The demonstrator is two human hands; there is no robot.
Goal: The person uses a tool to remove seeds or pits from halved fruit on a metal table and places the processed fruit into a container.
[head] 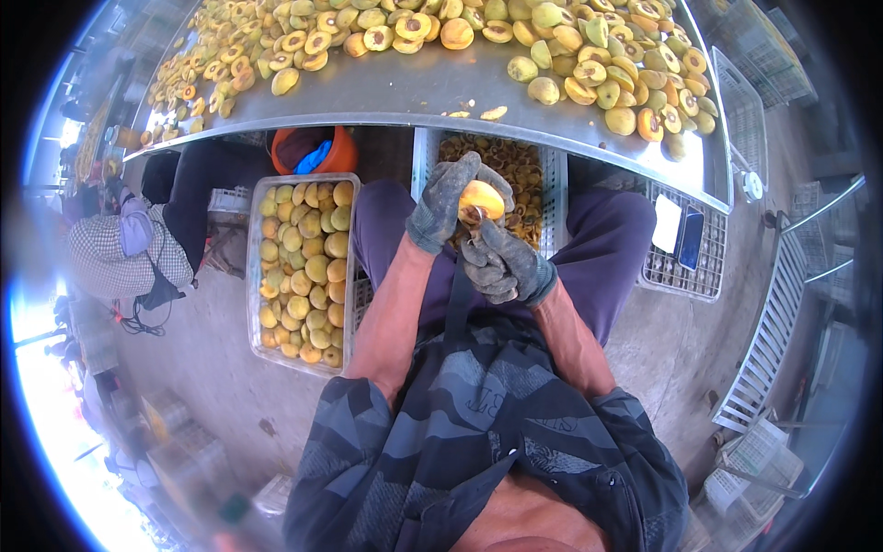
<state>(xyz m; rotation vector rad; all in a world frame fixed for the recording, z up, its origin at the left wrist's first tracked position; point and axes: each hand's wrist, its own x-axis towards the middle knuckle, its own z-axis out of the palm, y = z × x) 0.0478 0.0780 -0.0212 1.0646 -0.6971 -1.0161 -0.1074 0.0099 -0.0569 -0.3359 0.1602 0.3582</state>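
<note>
In my left hand (448,196), gloved in grey, is a halved yellow-orange stone fruit (482,200), its cut side facing me. My right hand (507,265), in a matching glove, is closed on a small tool whose metal tip (479,215) meets the cut face near the stone; the rest of the tool is hidden by the fingers. Below both hands, between my knees, a light plastic crate (556,200) holds many brown stones or scraps. Many halved fruits (414,26) lie piled on the metal table (386,83) in front of me, with a few slivers near its edge.
A crate of whole fruits (254,276) stands at my left, near an orange bucket (345,153) holding blue material. At right, a phone (690,238) and white paper (666,223) lie on an upturned crate (717,276). A co-worker (131,248) sits far left; a slatted metal rack (766,331) stands right.
</note>
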